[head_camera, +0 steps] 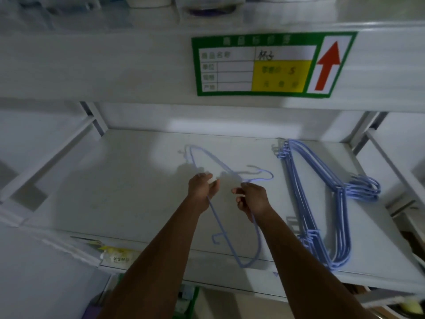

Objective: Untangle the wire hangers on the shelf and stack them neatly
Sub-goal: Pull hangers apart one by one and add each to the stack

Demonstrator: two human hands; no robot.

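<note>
Off to the right of the right hand (251, 199) lies the stack of hangers (322, 203), blue wire ones nested flat on the white shelf (115, 192), their hooks bunched together pointing right, well apart from the hands. Above both hands, on the front edge of the upper shelf, sits a green price label (271, 64) with a yellow box and a red arrow pointing up. Below and to the left of the left hand (202, 188), at the shelf's front lip, a small yellow tag (117, 255) shows, blurred. Nothing lies between the hands and the stack; the shelf surface there is bare.

Both forearms come up from the bottom of the view, bare, converging toward the middle of the shelf, hands close together but not touching each other.

The left hand is curled, fingers folded around the straight wire of a hanger (220, 226), back of the hand toward the camera. The right hand is curled too, fingers pinched on wire, thumb side facing the left hand. Between and beyond the hands the blue wire blurs: one loop reaches away past the left hand, a hook curls out just beyond the right hand, and the long end drops back toward the person, over the shelf's front edge. Whether that is one hanger or two tangled together cannot be told from the blur.
</note>
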